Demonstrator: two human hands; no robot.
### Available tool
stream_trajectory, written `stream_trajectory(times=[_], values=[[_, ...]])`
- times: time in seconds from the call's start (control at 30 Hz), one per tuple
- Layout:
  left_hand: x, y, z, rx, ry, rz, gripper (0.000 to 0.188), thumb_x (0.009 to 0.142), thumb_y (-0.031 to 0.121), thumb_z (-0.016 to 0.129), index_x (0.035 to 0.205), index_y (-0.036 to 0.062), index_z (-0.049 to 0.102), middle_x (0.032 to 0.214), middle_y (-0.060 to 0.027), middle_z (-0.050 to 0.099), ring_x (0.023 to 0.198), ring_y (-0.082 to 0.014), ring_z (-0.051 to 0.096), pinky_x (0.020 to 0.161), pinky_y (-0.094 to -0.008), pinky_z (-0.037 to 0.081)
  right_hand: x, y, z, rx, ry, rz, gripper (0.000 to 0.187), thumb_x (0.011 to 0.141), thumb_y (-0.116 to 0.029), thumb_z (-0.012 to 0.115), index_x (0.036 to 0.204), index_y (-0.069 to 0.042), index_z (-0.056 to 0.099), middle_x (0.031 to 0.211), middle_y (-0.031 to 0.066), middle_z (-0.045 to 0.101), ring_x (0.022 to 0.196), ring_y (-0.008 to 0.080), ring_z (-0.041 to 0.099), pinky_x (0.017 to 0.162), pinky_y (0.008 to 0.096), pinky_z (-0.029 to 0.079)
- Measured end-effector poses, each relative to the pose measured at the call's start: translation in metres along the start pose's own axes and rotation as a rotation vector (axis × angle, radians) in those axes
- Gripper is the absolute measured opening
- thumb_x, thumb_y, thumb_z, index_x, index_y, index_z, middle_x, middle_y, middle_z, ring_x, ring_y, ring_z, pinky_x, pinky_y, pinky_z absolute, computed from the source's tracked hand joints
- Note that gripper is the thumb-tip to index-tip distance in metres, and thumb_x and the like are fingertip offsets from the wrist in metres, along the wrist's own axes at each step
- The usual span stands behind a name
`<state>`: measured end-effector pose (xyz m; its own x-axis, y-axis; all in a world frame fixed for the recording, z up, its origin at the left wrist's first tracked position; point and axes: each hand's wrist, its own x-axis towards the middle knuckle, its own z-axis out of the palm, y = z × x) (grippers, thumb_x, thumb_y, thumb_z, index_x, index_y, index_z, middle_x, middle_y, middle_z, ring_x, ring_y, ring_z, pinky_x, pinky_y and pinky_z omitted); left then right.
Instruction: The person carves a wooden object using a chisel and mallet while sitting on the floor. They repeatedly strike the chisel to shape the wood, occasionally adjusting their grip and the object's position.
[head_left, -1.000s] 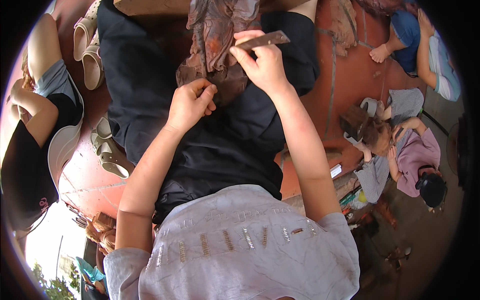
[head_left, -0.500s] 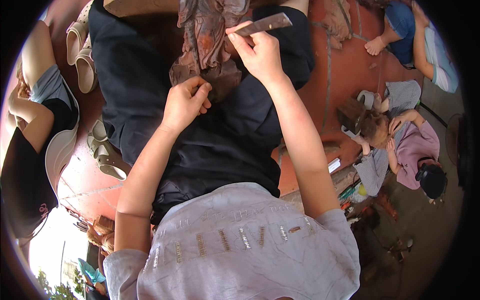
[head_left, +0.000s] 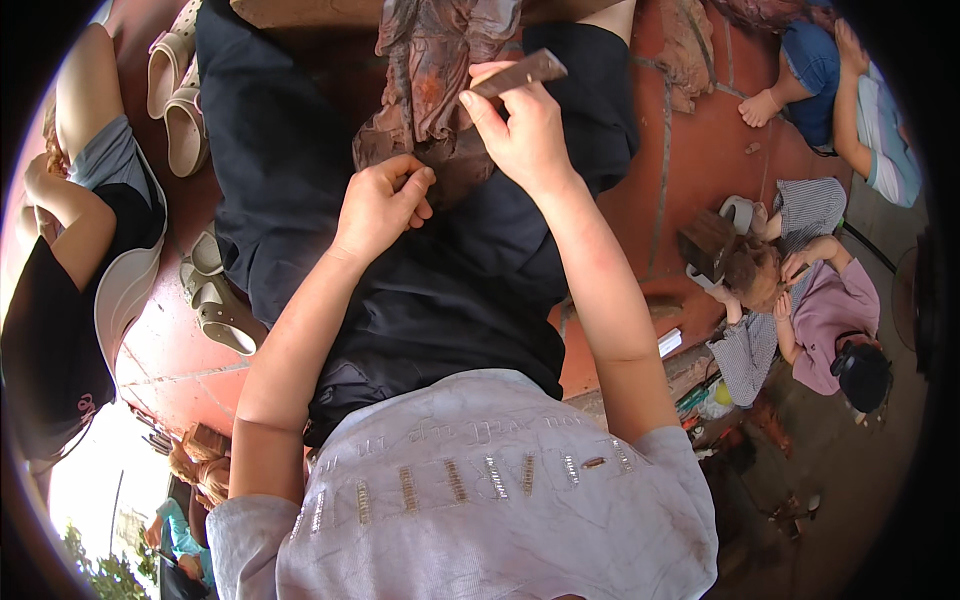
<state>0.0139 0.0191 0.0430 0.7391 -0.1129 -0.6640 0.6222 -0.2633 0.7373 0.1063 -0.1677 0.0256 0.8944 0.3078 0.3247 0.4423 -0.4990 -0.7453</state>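
Note:
A dark reddish-brown carved wooden figure in draped robes stands on a rough base between my knees, its top cut off by the picture's upper edge. My right hand is closed around a flat, dark brown strip-like tool, whose end sticks out to the right past my fingers. Those fingertips are against or close beside the figure's right side; the tool's working end is hidden. At the near left of the base, my left hand is curled with thumb against forefinger; whatever it pinches, if anything, does not show.
Pale clogs and olive clogs lie on the red tiled floor to my left. A person by a white chair sits there. On the right, a person in pink handles a brown carving. A wood piece lies at far right.
The whole view has shifted slightly. Relative to the figure, my right hand has slid a little toward me and left, with the tool tilted more steeply. My left hand stays by the base.

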Motion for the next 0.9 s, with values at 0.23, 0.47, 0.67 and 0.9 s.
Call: stream_trajectory(times=[0.23,0.47,0.67,0.9], values=[[-0.002,0.001,0.002,-0.023,0.013,-0.039,0.023,0.098,0.021,0.059,0.099,-0.0001,0.068,0.067,-0.0059,0.068,0.058,-0.0102,0.065,0.055,-0.0247,0.052,-0.002,-0.001,-0.001,0.093,0.006,0.115,0.012,0.090,-0.010,0.073,0.097,-0.001,0.069,0.091,0.0086,0.070,0.071,0.0137,0.065,0.064,0.0283,0.053],[-0.001,0.001,0.002,-0.006,-0.005,-0.006,0.022,0.100,0.020,0.057,0.100,0.0008,0.068,0.068,-0.0043,0.067,0.057,-0.0078,0.062,0.052,-0.0217,0.049,0.006,0.001,0.001,0.075,-0.014,0.153,0.009,0.091,-0.008,0.071,0.098,-0.002,0.069,0.082,0.0070,0.069,0.068,0.0162,0.067,0.065,0.0276,0.053],[0.000,0.000,0.000,-0.010,-0.019,0.003,0.022,0.099,0.019,0.056,0.101,0.0006,0.068,0.069,-0.0046,0.067,0.057,-0.0079,0.063,0.053,-0.0217,0.049,-0.005,-0.006,-0.003,-0.035,-0.008,-0.066,0.010,0.090,-0.009,0.072,0.095,-0.002,0.068,0.097,0.0104,0.071,0.087,0.0182,0.068,0.075,0.0306,0.053],[-0.001,0.001,0.002,-0.025,0.000,-0.025,0.023,0.098,0.021,0.058,0.099,-0.0001,0.068,0.068,-0.0055,0.068,0.058,-0.0097,0.064,0.055,-0.0242,0.051,0.007,-0.006,-0.012,0.137,-0.125,0.293,0.011,0.092,-0.010,0.070,0.099,-0.001,0.069,0.088,0.0069,0.071,0.077,0.0112,0.068,0.067,0.0259,0.053]])
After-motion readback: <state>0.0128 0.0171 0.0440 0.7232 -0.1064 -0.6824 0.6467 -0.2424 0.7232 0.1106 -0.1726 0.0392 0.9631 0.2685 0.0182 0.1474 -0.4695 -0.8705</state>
